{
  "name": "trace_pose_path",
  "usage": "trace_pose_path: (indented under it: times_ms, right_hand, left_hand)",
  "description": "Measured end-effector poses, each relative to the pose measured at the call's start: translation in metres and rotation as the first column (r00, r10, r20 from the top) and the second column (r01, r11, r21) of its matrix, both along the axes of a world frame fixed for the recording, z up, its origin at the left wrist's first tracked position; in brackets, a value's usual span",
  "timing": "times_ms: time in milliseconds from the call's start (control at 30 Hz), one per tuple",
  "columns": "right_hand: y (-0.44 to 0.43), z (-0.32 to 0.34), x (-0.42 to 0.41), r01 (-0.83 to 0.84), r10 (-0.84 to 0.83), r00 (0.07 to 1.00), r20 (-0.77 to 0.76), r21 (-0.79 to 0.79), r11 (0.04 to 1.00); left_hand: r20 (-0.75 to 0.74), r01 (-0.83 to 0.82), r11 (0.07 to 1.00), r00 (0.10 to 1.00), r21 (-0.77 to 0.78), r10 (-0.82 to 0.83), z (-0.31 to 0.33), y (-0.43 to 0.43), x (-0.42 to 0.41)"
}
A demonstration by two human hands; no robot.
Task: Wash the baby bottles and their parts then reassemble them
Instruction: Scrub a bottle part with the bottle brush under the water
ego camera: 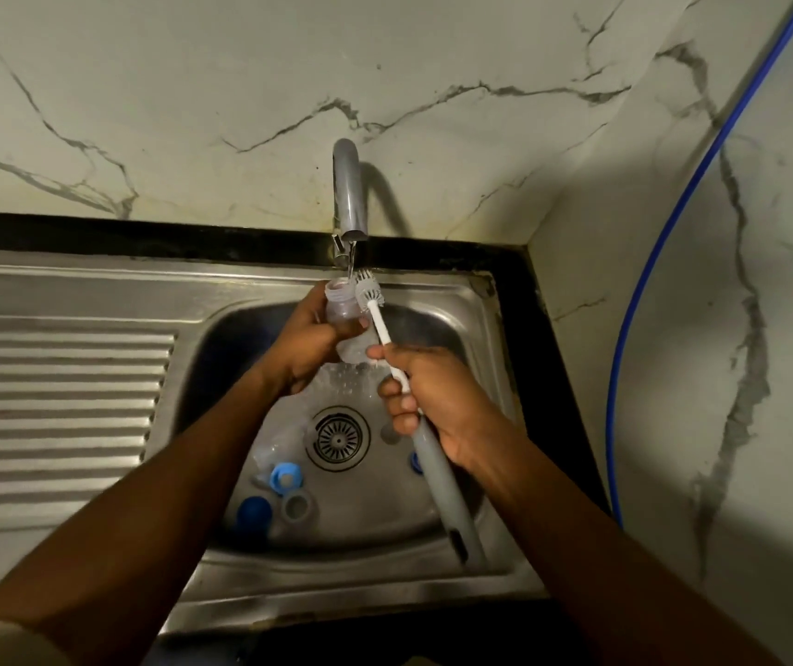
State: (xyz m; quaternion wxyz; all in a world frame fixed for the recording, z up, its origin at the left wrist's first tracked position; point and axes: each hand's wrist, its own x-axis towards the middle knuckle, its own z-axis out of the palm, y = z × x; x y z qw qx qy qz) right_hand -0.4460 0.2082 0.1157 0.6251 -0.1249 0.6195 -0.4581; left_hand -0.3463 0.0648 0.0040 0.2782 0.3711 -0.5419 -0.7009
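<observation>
Two hands work over the sink (221, 358), close together but each clamped on its own item. My left hand (310, 343) wraps round the clear bottle (342, 310) and holds its open threaded mouth tilted up under the tap (348, 194). My right hand (433, 401) grips the bottle brush (441, 478) where the white stem meets the grey handle. The bristle head (368, 291) is outside the bottle, just beside the neck (touching or not, I cannot tell). A thin stream of water (350, 262) falls from the spout onto mouth and bristles.

Step in hand, by my judgement: scrubbing and rinsing this bottle body. Reassembly is not yet begun. Loose parts lie on the basin floor:

- a dark blue cap (254, 514), a light blue collar (284, 477) and a grey ring (297, 507), left of the drain (336, 438);
- another blue piece (414, 461) to the right, partly hidden by the brush handle.

A clear item beside the collar is too faint to identify.

The next move calls for lining the bristle head up with the mouth and feeding it in along the bottle's axis. The left grip must stay firm against twisting, since wet plastic probably slips.
</observation>
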Motion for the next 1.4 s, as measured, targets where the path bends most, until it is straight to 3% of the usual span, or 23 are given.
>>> trace_pose_path:
  times_ms: [133, 333, 500, 633, 800, 933, 1033, 1167, 1300, 1400]
  right_hand:
    - [-0.018, 0.008, 0.006, 0.109, -0.109, 0.992, 0.058, -0.003, 0.994]
    - [-0.004, 0.018, 0.027, -0.001, 0.002, 0.999, -0.032, 0.017, 1.0]
    - [-0.033, 0.027, 0.019, 0.106, -0.107, 0.99, 0.091, 0.017, 0.994]
    - [-0.021, 0.033, 0.026, -0.017, 0.015, 0.998, 0.066, 0.03, 0.999]
    - [-0.039, 0.03, 0.012, 0.143, -0.144, 0.988, 0.054, 0.007, 0.99]
    - [-0.022, 0.03, 0.023, 0.034, -0.035, 0.998, 0.05, 0.026, 0.999]
    - [-0.016, 0.024, 0.027, 0.035, -0.035, 0.999, 0.011, 0.02, 0.999]
    - [-0.028, 0.019, 0.018, 0.087, -0.086, 0.994, -0.062, 0.02, 0.996]
    - [-0.003, 0.02, 0.025, -0.06, 0.064, 0.974, -0.217, 0.025, 0.998]
    - [-0.012, 0.017, 0.017, 0.013, -0.009, 0.963, -0.27, 0.013, 1.0]
  left_hand:
    - [0.005, -0.056, 0.997, 0.998, -0.062, 0.056, 0.003, 0.007, -0.006]
    - [-0.021, -0.241, 0.969, 0.971, -0.049, 0.24, 0.011, 0.001, -0.004]
    - [-0.034, -0.208, 0.977, 0.978, -0.048, 0.207, 0.019, 0.018, -0.016]
    - [-0.009, -0.304, 0.95, 0.952, 0.071, 0.306, 0.023, 0.015, -0.014]
    - [-0.076, -0.17, 0.985, 0.982, 0.023, 0.171, 0.019, 0.021, -0.021]
    - [-0.073, -0.284, 0.959, 0.956, 0.02, 0.284, 0.025, 0.017, -0.02]
    - [-0.039, -0.295, 0.955, 0.955, -0.013, 0.294, 0.026, 0.012, -0.022]
    - [-0.097, -0.276, 0.958, 0.954, 0.072, 0.283, 0.032, 0.018, -0.03]
    - [-0.009, -0.33, 0.944, 0.944, 0.028, 0.33, 0.029, 0.006, -0.025]
    - [0.051, -0.267, 0.962, 0.961, -0.063, 0.271, 0.028, 0.011, -0.026]
